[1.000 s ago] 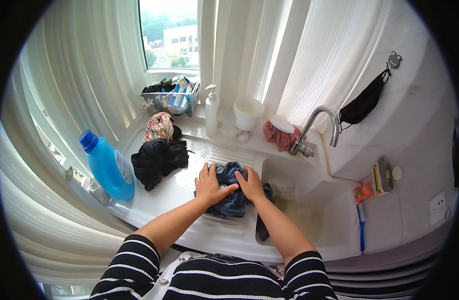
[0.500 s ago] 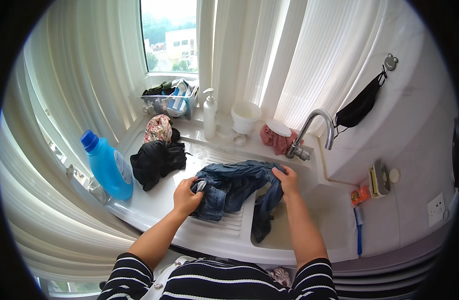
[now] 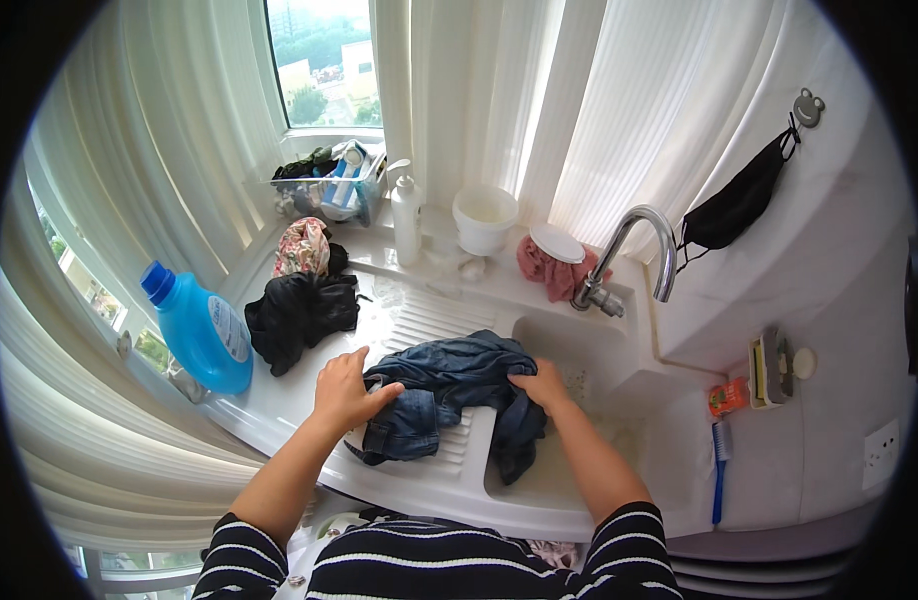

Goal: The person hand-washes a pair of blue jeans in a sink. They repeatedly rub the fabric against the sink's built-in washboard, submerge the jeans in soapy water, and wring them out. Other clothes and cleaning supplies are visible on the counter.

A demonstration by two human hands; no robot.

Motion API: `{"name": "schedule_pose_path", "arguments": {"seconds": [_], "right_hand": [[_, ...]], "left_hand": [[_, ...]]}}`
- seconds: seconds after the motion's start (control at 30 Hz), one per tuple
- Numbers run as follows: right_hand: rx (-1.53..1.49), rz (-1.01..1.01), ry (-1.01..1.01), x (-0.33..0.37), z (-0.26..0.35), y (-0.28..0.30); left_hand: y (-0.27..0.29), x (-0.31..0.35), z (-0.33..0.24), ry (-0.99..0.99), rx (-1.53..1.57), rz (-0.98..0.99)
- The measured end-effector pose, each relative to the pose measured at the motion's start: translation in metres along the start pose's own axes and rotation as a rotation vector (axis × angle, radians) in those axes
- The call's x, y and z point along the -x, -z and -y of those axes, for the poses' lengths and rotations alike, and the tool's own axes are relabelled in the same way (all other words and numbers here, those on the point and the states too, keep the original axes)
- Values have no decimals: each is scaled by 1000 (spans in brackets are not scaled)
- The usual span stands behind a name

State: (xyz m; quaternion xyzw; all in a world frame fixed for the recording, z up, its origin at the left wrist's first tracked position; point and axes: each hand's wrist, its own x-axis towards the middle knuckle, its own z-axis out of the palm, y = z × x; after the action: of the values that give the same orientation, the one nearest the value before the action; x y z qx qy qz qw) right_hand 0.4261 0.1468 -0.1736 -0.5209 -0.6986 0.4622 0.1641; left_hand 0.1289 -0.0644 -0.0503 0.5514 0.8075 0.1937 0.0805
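A pair of wet dark blue jeans (image 3: 469,375) lies bunched across the ribbed washboard (image 3: 459,458), one end hanging over into the sink basin (image 3: 619,440). My left hand (image 3: 351,393) is at the waistband end, fingers stretched and thumb apart, not gripping the cloth. At the other end my right hand (image 3: 541,387) is closed on a fold of the jeans, near the basin's edge. Shallow cloudy water shows in the basin. The curved metal tap (image 3: 634,250) rises behind it.
Left of the washboard are a blue detergent bottle (image 3: 204,330), black clothing (image 3: 299,315) and a floral cloth (image 3: 304,247). Along the back stand a pump bottle (image 3: 406,215), a white tub (image 3: 484,220) and a pink cloth (image 3: 554,268). A blue brush (image 3: 720,470) lies at the right.
My left hand has let go of the waistband and opened. My right hand has come left and down with the jeans, which now lie flatter and more bunched.
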Motion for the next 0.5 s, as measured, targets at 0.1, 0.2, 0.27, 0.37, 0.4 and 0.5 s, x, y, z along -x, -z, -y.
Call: {"name": "schedule_pose_path", "arguments": {"seconds": [0.1, 0.2, 0.27, 0.37, 0.4, 0.5], "right_hand": [[-671, 189, 46, 17, 73, 23], [-1101, 395, 157, 38, 124, 38], [-1287, 388, 45, 38, 126, 27], [-1065, 279, -68, 17, 112, 11], [-807, 168, -90, 3, 95, 8], [-196, -6, -8, -22, 50, -3]], "left_hand": [[-27, -12, 2, -188, -39, -65], [-31, -26, -40, -159, 19, 38], [-39, -41, -46, -116, 172, 131], [-74, -68, -20, 64, 679, 211], [-69, -74, -18, 330, 1010, 283], [-46, -81, -23, 762, 1376, 329]]}}
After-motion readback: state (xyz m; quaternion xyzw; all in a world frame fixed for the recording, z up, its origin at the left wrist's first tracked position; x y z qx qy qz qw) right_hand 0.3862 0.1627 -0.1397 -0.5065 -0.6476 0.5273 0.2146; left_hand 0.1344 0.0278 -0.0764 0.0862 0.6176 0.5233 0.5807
